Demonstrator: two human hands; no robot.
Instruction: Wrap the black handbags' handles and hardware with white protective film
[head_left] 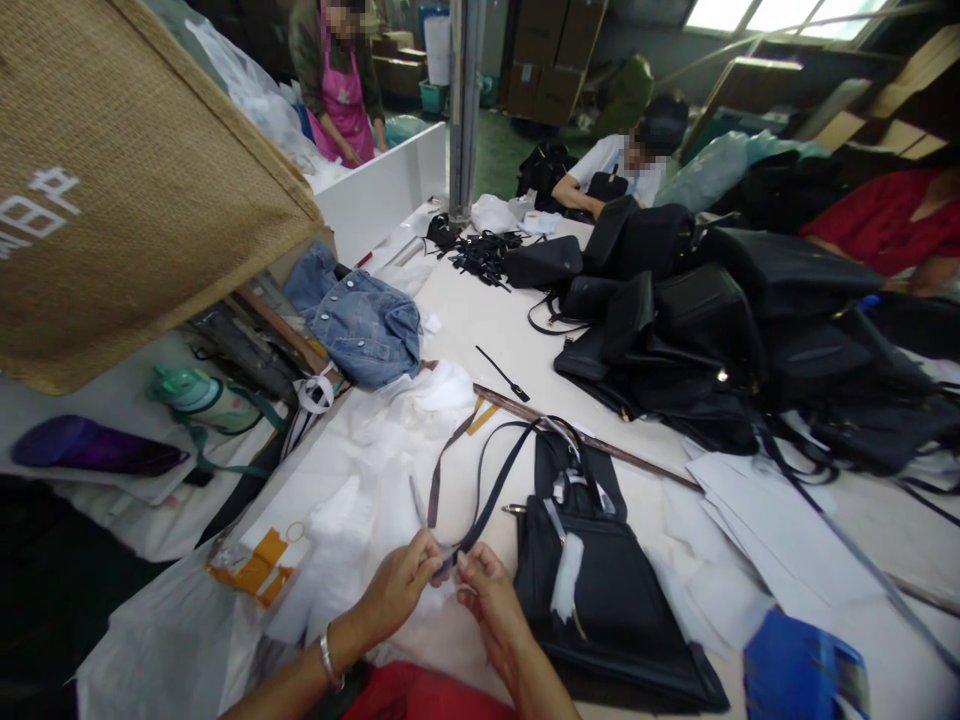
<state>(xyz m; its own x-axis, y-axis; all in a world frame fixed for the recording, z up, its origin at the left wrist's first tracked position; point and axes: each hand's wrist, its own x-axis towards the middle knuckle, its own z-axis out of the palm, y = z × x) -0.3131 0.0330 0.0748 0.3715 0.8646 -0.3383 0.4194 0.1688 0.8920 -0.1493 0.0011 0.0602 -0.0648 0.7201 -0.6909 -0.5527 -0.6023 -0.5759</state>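
Observation:
The long black strap (501,478) of a black leather bag (600,590) loops off the bag and down to my hands. My left hand (405,578), with a silver bangle at the wrist, is closed in a pinch at the strap's end. Opposite it, my right hand (486,592) pinches the same end with thumb and forefinger. A small greyish piece shows between the fingertips, too blurred to name. The bag lies flat on the table just right of my hands, white wrapping (568,578) round its zip pull.
Many black bags (675,330) are heaped at the right. White tissue (330,540) lies left of my hands, near a denim garment (367,320). White sheets (780,530) and a blue object (795,665) are at the right. Co-workers sit or stand beyond the table.

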